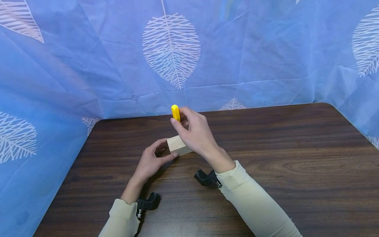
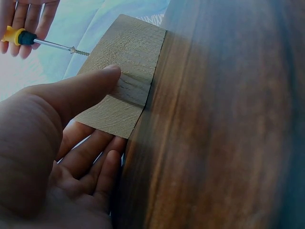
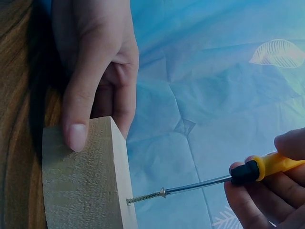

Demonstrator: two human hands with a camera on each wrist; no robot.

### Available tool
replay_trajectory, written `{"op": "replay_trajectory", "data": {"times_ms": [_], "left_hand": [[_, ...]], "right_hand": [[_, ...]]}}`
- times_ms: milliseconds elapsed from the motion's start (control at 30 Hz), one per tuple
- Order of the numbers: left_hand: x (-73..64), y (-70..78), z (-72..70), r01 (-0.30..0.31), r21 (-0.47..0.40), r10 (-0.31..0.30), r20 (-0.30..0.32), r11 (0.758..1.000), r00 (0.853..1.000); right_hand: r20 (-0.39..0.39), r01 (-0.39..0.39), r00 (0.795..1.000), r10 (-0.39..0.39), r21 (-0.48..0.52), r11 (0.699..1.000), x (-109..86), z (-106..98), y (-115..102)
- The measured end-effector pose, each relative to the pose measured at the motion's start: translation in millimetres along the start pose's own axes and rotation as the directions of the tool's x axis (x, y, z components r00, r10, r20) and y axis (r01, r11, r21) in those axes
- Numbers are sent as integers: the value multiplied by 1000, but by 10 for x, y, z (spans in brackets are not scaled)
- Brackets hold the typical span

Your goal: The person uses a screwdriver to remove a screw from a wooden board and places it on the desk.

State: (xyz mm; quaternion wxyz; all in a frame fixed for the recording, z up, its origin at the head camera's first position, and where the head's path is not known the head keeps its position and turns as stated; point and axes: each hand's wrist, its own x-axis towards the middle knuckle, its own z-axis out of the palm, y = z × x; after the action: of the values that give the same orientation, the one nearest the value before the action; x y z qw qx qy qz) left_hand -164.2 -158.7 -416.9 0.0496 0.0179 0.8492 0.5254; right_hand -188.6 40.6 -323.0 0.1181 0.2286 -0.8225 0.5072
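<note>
A pale wooden block (image 1: pixel 175 144) lies on the table, its left end gripped between the thumb and fingers of my left hand (image 1: pixel 151 162). Above the block my right hand (image 1: pixel 197 132) holds a screwdriver by its yellow handle (image 1: pixel 175 112), between thumb and fingers. In the right wrist view the screwdriver's metal shaft (image 3: pixel 200 185) runs from a black collar to the head of a screw (image 3: pixel 145 197). The screw's tip stands in the block's upper face, most of its thread showing. The left wrist view shows the screw (image 2: pixel 80 52) in line with the shaft.
The dark wood-grain table (image 1: pixel 281 158) extends to both sides of the hands. Blue cloth with white leaf prints (image 1: pixel 171 49) hangs behind it and along the left. Black wrist mounts (image 1: pixel 149 201) stick out from both cream sleeves, low over the table.
</note>
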Motion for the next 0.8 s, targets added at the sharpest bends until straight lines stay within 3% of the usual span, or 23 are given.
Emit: {"op": "replay_trajectory", "data": {"times_ms": [300, 800], "left_hand": [[-2, 8, 1, 5, 7, -5, 1, 1000, 1000], [13, -18, 13, -14, 12, 14, -11, 1000, 1000]], "right_hand": [[-6, 61, 998, -61, -14, 998, 2, -6, 25], [-60, 68, 996, -65, 38, 997, 5, 0, 34]]}}
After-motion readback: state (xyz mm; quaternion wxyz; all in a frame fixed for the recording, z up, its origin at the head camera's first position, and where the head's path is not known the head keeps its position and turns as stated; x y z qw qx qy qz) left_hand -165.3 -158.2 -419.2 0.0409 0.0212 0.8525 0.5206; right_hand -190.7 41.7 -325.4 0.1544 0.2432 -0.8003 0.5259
